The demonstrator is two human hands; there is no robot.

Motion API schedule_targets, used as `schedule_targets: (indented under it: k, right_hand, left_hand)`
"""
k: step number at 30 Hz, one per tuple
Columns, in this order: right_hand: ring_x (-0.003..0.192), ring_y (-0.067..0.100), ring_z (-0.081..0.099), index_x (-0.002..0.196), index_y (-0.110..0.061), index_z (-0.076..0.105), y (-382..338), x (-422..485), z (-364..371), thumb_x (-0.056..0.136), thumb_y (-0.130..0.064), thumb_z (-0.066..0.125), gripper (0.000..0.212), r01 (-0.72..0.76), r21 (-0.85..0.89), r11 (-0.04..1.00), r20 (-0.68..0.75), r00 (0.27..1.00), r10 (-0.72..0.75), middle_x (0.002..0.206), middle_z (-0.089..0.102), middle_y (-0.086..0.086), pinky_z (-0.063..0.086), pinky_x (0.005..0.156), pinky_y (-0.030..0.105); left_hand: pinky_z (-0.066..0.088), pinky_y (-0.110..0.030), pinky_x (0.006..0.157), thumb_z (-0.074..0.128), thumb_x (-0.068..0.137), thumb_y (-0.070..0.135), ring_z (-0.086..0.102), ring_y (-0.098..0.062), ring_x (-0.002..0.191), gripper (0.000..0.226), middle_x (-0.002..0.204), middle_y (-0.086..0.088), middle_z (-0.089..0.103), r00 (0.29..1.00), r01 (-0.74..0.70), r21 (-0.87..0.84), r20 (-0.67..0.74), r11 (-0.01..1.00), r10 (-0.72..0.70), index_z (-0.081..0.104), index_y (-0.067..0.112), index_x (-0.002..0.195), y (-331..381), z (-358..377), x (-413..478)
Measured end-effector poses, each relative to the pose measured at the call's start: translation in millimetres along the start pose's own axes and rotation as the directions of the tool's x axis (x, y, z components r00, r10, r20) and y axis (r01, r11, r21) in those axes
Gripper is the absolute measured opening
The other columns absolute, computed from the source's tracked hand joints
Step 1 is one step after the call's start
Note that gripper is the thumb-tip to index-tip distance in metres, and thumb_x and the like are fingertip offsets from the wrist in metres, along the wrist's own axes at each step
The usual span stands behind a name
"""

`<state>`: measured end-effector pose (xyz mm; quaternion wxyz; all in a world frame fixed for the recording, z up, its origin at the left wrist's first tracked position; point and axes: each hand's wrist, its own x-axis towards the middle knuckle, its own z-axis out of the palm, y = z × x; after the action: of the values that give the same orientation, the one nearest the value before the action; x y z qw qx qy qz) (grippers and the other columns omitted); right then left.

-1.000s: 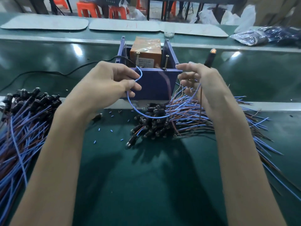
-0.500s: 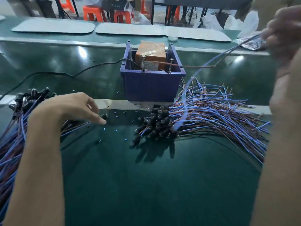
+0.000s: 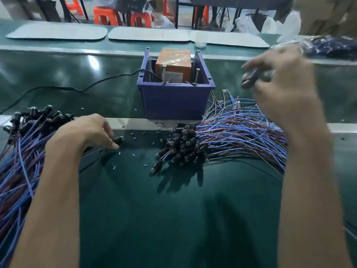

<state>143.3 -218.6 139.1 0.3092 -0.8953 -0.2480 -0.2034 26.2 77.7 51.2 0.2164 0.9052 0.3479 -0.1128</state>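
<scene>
Left hand (image 3: pixel 85 132) relaxed, fingertips on black socket (image 3: pixel 117 141), parking it beside left bundle (image 3: pixel 23 155); right hand (image 3: pixel 280 82), upper right, pinches blurred socket (image 3: pixel 249 79).

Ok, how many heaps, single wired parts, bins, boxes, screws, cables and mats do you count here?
Heaps of wired parts: 2
Held wired part, blurred, in the right hand: 1
Loose wired part at the left hand fingertips: 1
Blue bin: 1
Orange box: 1
Upright screws: 2
Black cable: 1
Grey mats: 3
Total: 12
</scene>
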Motion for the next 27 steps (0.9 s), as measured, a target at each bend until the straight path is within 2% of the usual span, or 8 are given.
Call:
schedule_targets:
  k: [2, 4, 6, 11, 16, 20, 24, 27]
  right_hand:
    - [0.099, 0.022, 0.060, 0.109, -0.015, 0.071, -3, -6, 13, 0.088, -0.010, 0.062, 0.024, -0.084, -0.085, 0.993, 0.344, 0.933, 0.108, 0.107, 0.063, 0.010, 0.044, 0.092, 0.026]
    - [0.095, 0.020, 0.060, 0.104, -0.020, 0.073, -9, -13, 28, 0.088, -0.020, 0.064, 0.018, -0.071, -0.183, 0.981, 0.633, 0.755, 0.172, 0.100, 0.069, 0.006, 0.048, 0.088, 0.028]
    - [0.096, 0.023, 0.059, 0.103, -0.024, 0.072, -11, -18, 41, 0.088, -0.027, 0.064, 0.017, 0.006, -0.220, 0.976, 0.746, 0.645, 0.164, 0.103, 0.069, 0.007, 0.050, 0.086, 0.032]
    - [0.105, 0.017, 0.059, 0.121, -0.030, 0.064, -4, -15, 48, 0.092, -0.017, 0.056, 0.033, 0.037, -0.133, 0.990, 0.753, 0.653, 0.077, 0.113, 0.068, -0.005, 0.045, 0.089, 0.026]
    - [0.080, -0.002, 0.060, 0.126, -0.024, 0.060, -6, -10, 48, 0.088, -0.026, 0.067, 0.039, -0.055, 0.233, 0.971, 0.584, 0.806, -0.094, 0.104, 0.064, -0.011, 0.037, 0.068, -0.001]
    - [0.096, 0.000, 0.065, 0.136, -0.024, 0.049, -19, -17, 53, 0.083, -0.024, 0.073, 0.058, -0.123, 0.466, 0.876, 0.631, 0.740, -0.232, 0.113, 0.063, -0.011, 0.048, 0.080, 0.011]
    - [0.086, 0.027, 0.069, 0.101, 0.001, 0.062, -34, -20, 60, 0.086, -0.001, 0.064, 0.015, -0.110, 0.654, 0.749, 0.508, 0.797, -0.327, 0.090, 0.067, 0.016, 0.053, 0.083, 0.056]
    - [0.085, 0.025, 0.070, 0.091, 0.003, 0.065, -36, -18, 61, 0.089, 0.007, 0.058, 0.008, -0.149, 0.735, 0.662, 0.405, 0.879, -0.251, 0.087, 0.070, 0.018, 0.057, 0.083, 0.045]
  left_hand:
    - [0.048, -0.032, 0.084, 0.087, 0.068, 0.023, 0.062, -0.027, 0.091, 0.024, 0.089, -0.007, 0.070, 1.000, -0.003, 0.021, 0.025, 1.000, 0.003, 0.065, 0.018, 0.076, 1, 5, 0]
    - [0.044, -0.029, 0.078, 0.085, 0.070, 0.023, 0.061, -0.026, 0.090, 0.021, 0.090, -0.006, 0.070, 1.000, -0.009, 0.027, 0.022, 1.000, 0.009, 0.065, 0.018, 0.075, 3, 7, 0]
    - [0.043, -0.028, 0.079, 0.084, 0.072, 0.025, 0.060, -0.025, 0.090, 0.019, 0.092, -0.006, 0.069, 1.000, -0.030, 0.024, 0.010, 0.999, 0.030, 0.065, 0.021, 0.074, 7, 6, 1]
    - [0.046, -0.031, 0.078, 0.078, 0.076, 0.036, 0.059, -0.025, 0.092, 0.015, 0.092, 0.000, 0.068, 0.989, -0.140, 0.002, -0.056, 0.990, 0.140, 0.064, 0.030, 0.076, 26, -2, -11]
    - [0.040, -0.023, 0.063, 0.076, 0.079, 0.028, 0.063, -0.004, 0.069, 0.011, 0.067, 0.010, 0.070, 0.873, -0.472, -0.150, -0.215, 0.869, 0.437, 0.066, 0.031, 0.078, 48, -19, -35]
    - [0.053, -0.023, 0.072, 0.075, 0.071, 0.034, 0.070, -0.011, 0.073, 0.017, 0.074, 0.004, 0.071, 0.737, -0.667, -0.453, -0.289, 0.591, 0.611, 0.068, 0.028, 0.086, 70, -28, -68]
    - [0.057, -0.026, 0.071, 0.072, 0.076, 0.027, 0.068, -0.018, 0.071, 0.018, 0.080, -0.003, 0.068, 0.647, -0.743, -0.459, -0.306, 0.487, 0.699, 0.066, 0.020, 0.091, 89, -23, -84]
    - [0.055, -0.019, 0.071, 0.069, 0.087, 0.022, 0.068, -0.006, 0.072, 0.007, 0.078, 0.006, 0.071, 0.646, -0.757, -0.477, -0.442, 0.447, 0.622, 0.062, 0.023, 0.088, 98, -19, -83]
